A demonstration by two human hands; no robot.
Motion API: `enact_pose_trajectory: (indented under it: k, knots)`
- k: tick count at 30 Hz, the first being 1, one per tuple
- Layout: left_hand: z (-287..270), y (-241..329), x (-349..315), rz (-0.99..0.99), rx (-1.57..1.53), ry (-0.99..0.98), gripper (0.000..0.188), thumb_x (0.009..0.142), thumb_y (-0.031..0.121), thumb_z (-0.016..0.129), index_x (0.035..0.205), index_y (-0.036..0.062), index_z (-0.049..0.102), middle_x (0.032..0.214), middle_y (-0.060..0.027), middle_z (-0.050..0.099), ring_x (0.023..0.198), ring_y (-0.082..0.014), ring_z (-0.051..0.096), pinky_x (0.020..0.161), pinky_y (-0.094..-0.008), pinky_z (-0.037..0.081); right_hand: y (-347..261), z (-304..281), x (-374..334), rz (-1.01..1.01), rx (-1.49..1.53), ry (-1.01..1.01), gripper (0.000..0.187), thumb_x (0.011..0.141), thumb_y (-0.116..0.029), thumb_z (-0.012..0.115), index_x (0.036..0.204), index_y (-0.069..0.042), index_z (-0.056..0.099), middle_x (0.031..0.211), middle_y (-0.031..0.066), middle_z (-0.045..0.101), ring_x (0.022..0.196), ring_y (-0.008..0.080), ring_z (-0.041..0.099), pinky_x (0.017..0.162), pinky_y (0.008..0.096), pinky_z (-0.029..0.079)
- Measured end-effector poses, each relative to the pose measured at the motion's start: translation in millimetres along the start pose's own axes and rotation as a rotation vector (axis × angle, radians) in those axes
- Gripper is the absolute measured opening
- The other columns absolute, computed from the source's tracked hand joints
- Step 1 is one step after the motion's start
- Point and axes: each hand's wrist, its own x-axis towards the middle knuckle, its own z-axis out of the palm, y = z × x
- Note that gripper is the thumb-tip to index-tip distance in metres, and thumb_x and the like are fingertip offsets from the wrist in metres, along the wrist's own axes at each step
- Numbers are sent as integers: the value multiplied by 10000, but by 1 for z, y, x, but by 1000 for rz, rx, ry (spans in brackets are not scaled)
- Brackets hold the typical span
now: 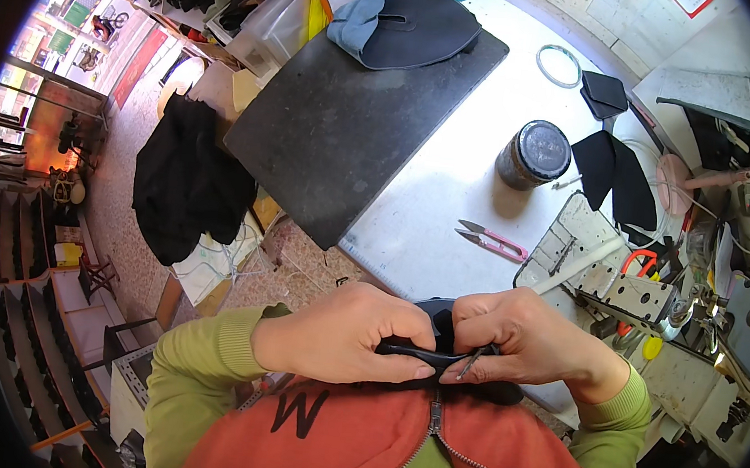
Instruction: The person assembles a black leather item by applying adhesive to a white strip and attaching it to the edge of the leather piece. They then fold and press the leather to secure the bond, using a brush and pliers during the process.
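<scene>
Close to my chest, a folded black piece that looks like leather is stretched between both hands. My left hand pinches its left part between thumb and bent fingers. Opposite it, my right hand grips the piece with fingers curled and thumb pressed forward. A thin, dark metal sliver sticks out by the right thumb; its kind is too small to tell. More black material hangs below the hands, partly hidden by them. Pink-handled thread snips lie on the white table just beyond my hands.
A dark-lidded jar stands beyond the snips. Flat black pieces lie right of it. At far left of the table is a black mat bearing a black-and-blue leather piece. A sewing machine and red-handled scissors sit close on the right.
</scene>
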Motion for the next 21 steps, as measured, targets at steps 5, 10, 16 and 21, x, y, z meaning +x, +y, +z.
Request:
enact_pose_trajectory:
  k: [5, 10, 16, 21]
  knots:
    - [3, -8, 2, 115, -139, -25, 124, 788, 97, 704, 814, 12, 619, 702, -81, 600, 591, -163, 565, 546, -286, 426, 3, 4, -3, -39, -4, 10, 223, 748, -191, 739, 777, -24, 594, 773, 88, 539, 640, 274, 547, 571, 339, 420]
    - [4, -11, 3, 210, -35, -1, 130, 784, 98, 714, 787, 19, 611, 678, -85, 572, 578, -204, 549, 537, -297, 416, -4, 6, -6, -114, -225, 108, 185, 729, -192, 732, 828, -87, 617, 803, 51, 562, 669, 268, 579, 552, 340, 445]
    - [-2, -7, 0, 274, 128, -32, 162, 791, 164, 714, 756, 51, 604, 664, -75, 554, 591, -260, 553, 529, -326, 418, -3, 15, -5, -175, -284, 97, 182, 736, -198, 718, 829, -92, 602, 781, 40, 564, 683, 272, 584, 538, 358, 448]
    - [-4, 7, 0, 207, 232, 38, 162, 780, 153, 699, 836, 57, 581, 747, -78, 553, 705, -292, 562, 603, -351, 436, -2, 13, 0, -168, -246, 80, 208, 746, -230, 720, 822, -81, 597, 741, 62, 576, 686, 290, 586, 556, 370, 447]
